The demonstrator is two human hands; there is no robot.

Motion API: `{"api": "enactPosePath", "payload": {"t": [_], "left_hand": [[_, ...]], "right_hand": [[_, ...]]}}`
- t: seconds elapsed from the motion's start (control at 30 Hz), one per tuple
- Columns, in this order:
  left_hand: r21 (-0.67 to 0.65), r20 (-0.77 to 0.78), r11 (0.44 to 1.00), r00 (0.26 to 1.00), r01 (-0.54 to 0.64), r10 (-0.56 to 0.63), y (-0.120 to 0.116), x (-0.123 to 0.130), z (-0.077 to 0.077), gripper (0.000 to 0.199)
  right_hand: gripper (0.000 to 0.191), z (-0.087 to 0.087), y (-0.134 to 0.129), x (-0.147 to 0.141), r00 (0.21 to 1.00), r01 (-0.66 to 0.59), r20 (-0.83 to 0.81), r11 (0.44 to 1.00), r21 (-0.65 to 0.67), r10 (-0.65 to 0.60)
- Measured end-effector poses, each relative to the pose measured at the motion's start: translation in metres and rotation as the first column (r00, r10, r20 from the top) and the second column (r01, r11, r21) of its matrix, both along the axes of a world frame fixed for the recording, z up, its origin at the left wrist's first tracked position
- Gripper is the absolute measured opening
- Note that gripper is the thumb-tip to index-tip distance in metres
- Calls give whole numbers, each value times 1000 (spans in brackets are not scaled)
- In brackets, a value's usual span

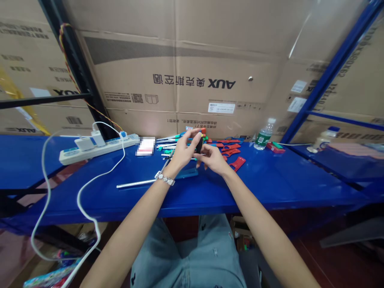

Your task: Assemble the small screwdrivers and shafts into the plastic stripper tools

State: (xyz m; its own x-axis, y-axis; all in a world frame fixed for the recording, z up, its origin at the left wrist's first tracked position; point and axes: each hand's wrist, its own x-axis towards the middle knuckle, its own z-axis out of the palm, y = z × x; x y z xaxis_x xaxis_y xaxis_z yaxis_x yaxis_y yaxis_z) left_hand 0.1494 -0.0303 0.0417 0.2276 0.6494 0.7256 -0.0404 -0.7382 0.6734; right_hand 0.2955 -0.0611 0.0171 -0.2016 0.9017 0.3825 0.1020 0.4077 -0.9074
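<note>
Grip: my left hand (185,150) holds a small black piece (199,145) at frame centre; my right hand (214,158) meets it, whether clamped I cannot tell. Red plastic parts (239,163) lie right of centre on the blue counter (270,180), near a green-labelled bottle (264,137).

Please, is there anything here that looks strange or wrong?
The print on the big cardboard box behind the blue table is upside down, so the box seems turned over. I see no spill; the green-labelled bottle is capped.
</note>
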Motion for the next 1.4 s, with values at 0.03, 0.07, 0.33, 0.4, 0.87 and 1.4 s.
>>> {"api": "enactPosePath", "payload": {"t": [0.03,0.07,0.33,0.4,0.87,1.4], "left_hand": [[1,26,999,999,-35,35,0,1,0,37],[-1,42,998,997,-62,62,0,2,-1,37],[-44,-100,998,993,54,-58,2,-1,-2,44],[-42,-116,998,992,54,-58,3,-6,-5,43],[77,-738,996,674,35,33,-7,-67,-50,24],[-14,-653,1000,758,-19,5,-8,-67,-64,23]], "right_hand": [[49,-1,1,-2,1000,17,-11,1000,-2,-17],[51,-3,2,-4,999,29,-19,1000,-11,-30],[63,-3,-2,-7,996,-28,-84,998,-61,23],[59,-1,-2,-3,996,-63,-63,996,-62,59],[53,-3,-2,-20,990,67,-119,997,-29,-71],[52,-4,-5,-27,988,90,-123,994,-55,-96]]}}
